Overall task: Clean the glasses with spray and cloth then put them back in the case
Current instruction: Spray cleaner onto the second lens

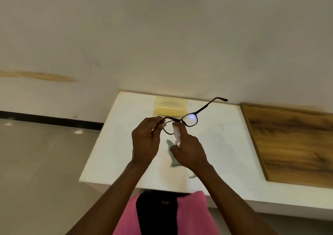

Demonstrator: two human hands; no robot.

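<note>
Black-framed glasses [191, 118] hang in the air above the white table [221, 144], one temple arm stretched out to the upper right. My left hand [146, 141] pinches the frame's left end. My right hand [191, 151] grips a small clear spray bottle [176, 135], its nozzle up close to the left lens and my forefinger on top. A grey-green cloth [172, 153] lies on the table under my right hand, partly hidden. The translucent yellow case [171, 105] sits open at the table's far edge, by the wall.
A wooden panel [295, 144] lies on the table's right part. The wall runs just behind the case. The table's left edge drops to a tiled floor [41, 162]. Pink clothing [191, 215] shows below the near edge.
</note>
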